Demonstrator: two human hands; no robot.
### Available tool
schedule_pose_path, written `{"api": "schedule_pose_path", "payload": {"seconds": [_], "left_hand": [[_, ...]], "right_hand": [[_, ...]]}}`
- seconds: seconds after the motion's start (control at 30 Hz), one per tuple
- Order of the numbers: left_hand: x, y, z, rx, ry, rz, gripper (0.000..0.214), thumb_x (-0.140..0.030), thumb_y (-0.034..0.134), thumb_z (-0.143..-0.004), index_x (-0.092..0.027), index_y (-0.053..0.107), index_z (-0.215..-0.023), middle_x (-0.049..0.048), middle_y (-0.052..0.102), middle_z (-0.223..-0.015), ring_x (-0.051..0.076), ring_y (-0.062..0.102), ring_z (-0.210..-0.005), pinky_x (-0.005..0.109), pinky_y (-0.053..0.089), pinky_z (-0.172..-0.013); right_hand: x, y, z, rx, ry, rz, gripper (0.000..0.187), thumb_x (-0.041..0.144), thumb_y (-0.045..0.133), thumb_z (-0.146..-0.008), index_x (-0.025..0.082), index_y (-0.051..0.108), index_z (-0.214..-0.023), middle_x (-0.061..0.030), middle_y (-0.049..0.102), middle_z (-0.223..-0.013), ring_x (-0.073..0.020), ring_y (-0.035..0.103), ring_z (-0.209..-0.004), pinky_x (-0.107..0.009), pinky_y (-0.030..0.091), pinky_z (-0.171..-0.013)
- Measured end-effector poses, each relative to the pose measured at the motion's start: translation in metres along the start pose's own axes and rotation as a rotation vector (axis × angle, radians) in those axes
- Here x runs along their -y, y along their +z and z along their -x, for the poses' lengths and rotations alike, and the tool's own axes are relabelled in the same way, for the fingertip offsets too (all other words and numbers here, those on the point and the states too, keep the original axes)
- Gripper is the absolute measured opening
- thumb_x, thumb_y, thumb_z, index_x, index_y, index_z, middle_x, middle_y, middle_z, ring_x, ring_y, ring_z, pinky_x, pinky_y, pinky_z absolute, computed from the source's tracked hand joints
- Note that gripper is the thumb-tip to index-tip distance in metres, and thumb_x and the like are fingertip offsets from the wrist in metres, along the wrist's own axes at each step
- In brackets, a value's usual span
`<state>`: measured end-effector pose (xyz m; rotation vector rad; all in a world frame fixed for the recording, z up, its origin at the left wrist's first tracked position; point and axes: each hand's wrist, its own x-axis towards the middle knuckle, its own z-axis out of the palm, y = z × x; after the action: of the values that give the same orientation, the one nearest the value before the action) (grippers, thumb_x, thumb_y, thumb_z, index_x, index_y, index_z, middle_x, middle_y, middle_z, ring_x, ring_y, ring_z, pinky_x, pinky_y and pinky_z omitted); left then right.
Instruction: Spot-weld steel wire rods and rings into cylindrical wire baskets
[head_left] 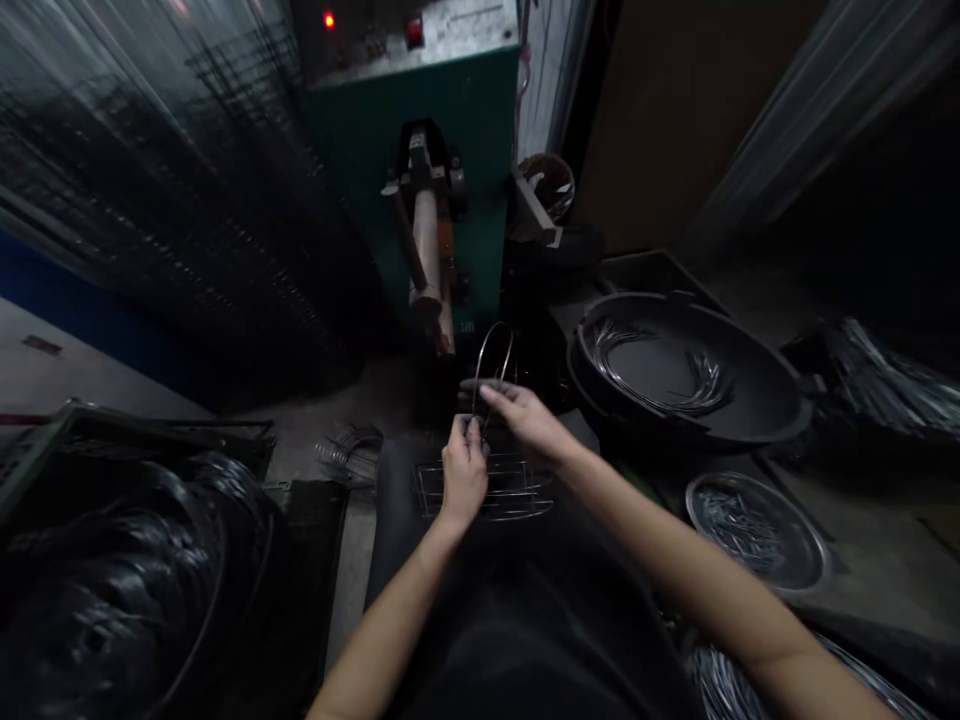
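Observation:
My left hand point(466, 468) is closed, its thumb and fingers pinching the lower part of a bent wire loop point(480, 352). My right hand point(527, 418) grips the same loop a little higher, thumb on the wire and fingers curled behind it. The rounded end of the loop stands up above both hands, just below the machine's arm. Across my lap, under the hands, lies a wire frame point(517, 492) of several thin parallel rods. Whether the loop is joined to this frame is hidden by my hands.
A green machine point(341, 170) with a jutting cylindrical arm point(426, 240) stands ahead. On the right are a large black pan point(757, 400) holding curved wires point(709, 385) and a metal dish point(814, 560) of small metal pieces point(739, 525). Coiled wire pieces point(142, 560) fill a crate point(45, 455) on the left.

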<state>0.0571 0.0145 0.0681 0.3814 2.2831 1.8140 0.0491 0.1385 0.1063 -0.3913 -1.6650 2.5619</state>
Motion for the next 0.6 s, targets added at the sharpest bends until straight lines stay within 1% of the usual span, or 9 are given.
{"api": "schedule_pose_path", "payload": {"seconds": [0.03, 0.1, 0.17, 0.2, 0.27, 0.37, 0.43, 0.5, 0.6], "left_hand": [[0.003, 0.001, -0.001, -0.018, -0.01, -0.003, 0.025, -0.041, 0.036, -0.097, -0.02, 0.049, -0.09, -0.0031, 0.052, -0.069, 0.01, 0.049, -0.058, 0.02, 0.038, -0.058], [0.007, 0.001, -0.002, -0.04, -0.049, -0.001, 0.025, -0.041, 0.034, -0.097, -0.021, 0.048, -0.091, -0.0035, 0.052, -0.067, 0.01, 0.05, -0.057, 0.021, 0.039, -0.058], [0.01, 0.002, -0.003, -0.08, -0.095, 0.016, 0.025, -0.04, 0.032, -0.098, -0.021, 0.046, -0.09, -0.0047, 0.048, -0.062, 0.011, 0.05, -0.055, 0.021, 0.039, -0.057], [0.011, 0.002, -0.003, -0.099, -0.105, 0.024, 0.024, -0.039, 0.032, -0.098, -0.021, 0.046, -0.09, -0.0045, 0.048, -0.063, 0.011, 0.051, -0.056, 0.021, 0.04, -0.058], [0.013, 0.002, -0.004, -0.115, -0.088, 0.012, 0.021, -0.036, 0.035, -0.097, -0.021, 0.047, -0.09, -0.0022, 0.054, -0.07, 0.011, 0.055, -0.064, 0.022, 0.042, -0.064], [0.016, 0.002, -0.007, -0.072, -0.062, -0.021, 0.017, -0.033, 0.041, -0.096, -0.02, 0.049, -0.09, -0.0004, 0.058, -0.076, 0.011, 0.056, -0.068, 0.021, 0.042, -0.065], [0.018, 0.001, -0.008, -0.065, -0.104, 0.058, 0.016, -0.033, 0.041, -0.096, -0.02, 0.048, -0.09, -0.0019, 0.056, -0.073, 0.009, 0.055, -0.062, 0.019, 0.042, -0.06], [0.018, -0.002, -0.011, -0.061, -0.186, 0.193, 0.016, -0.034, 0.039, -0.096, -0.02, 0.044, -0.088, -0.0044, 0.053, -0.066, 0.008, 0.053, -0.052, 0.017, 0.04, -0.051], [0.018, -0.008, -0.014, -0.009, -0.314, 0.366, 0.016, -0.033, 0.038, -0.096, -0.02, 0.041, -0.088, -0.0065, 0.052, -0.059, 0.008, 0.054, -0.043, 0.017, 0.042, -0.047]], "right_hand": [[-0.013, 0.003, 0.001, -0.02, -0.025, 0.058, 0.025, 0.045, 0.069, -0.078, 0.02, 0.069, -0.083, -0.0056, 0.072, -0.089, -0.0179, 0.066, -0.086, -0.033, 0.051, -0.084], [-0.033, 0.008, -0.002, -0.144, -0.105, 0.114, 0.037, 0.056, 0.063, -0.079, 0.02, 0.071, -0.081, -0.0064, 0.072, -0.092, -0.0195, 0.065, -0.091, -0.035, 0.049, -0.089], [-0.045, 0.01, -0.008, -0.292, -0.194, 0.128, 0.047, 0.061, 0.051, -0.084, 0.019, 0.071, -0.087, -0.0074, 0.071, -0.098, -0.0198, 0.064, -0.097, -0.034, 0.047, -0.093], [-0.049, 0.011, -0.01, -0.326, -0.217, 0.16, 0.05, 0.062, 0.046, -0.086, 0.019, 0.071, -0.091, -0.0077, 0.07, -0.101, -0.0197, 0.063, -0.1, -0.034, 0.046, -0.094], [-0.055, 0.01, -0.011, -0.298, -0.207, 0.312, 0.05, 0.061, 0.044, -0.088, 0.02, 0.072, -0.095, -0.0079, 0.069, -0.104, -0.0199, 0.062, -0.102, -0.033, 0.045, -0.095], [-0.059, 0.006, -0.005, -0.187, -0.176, 0.55, 0.043, 0.059, 0.057, -0.081, 0.021, 0.074, -0.091, -0.0074, 0.066, -0.104, -0.0203, 0.061, -0.101, -0.031, 0.046, -0.091], [-0.055, -0.002, -0.005, -0.184, -0.189, 0.558, 0.042, 0.059, 0.061, -0.079, 0.021, 0.074, -0.091, -0.0058, 0.066, -0.098, -0.018, 0.062, -0.095, -0.028, 0.049, -0.083], [-0.042, -0.013, -0.013, -0.232, -0.174, 0.461, 0.046, 0.062, 0.057, -0.081, 0.02, 0.073, -0.094, -0.0025, 0.063, -0.08, -0.0127, 0.062, -0.073, -0.023, 0.049, -0.064], [-0.01, -0.034, -0.031, -0.336, -0.188, 0.297, 0.052, 0.066, 0.05, -0.084, 0.019, 0.068, -0.095, 0.0049, 0.049, -0.055, -0.0054, 0.041, -0.04, -0.019, 0.033, -0.038]]}}
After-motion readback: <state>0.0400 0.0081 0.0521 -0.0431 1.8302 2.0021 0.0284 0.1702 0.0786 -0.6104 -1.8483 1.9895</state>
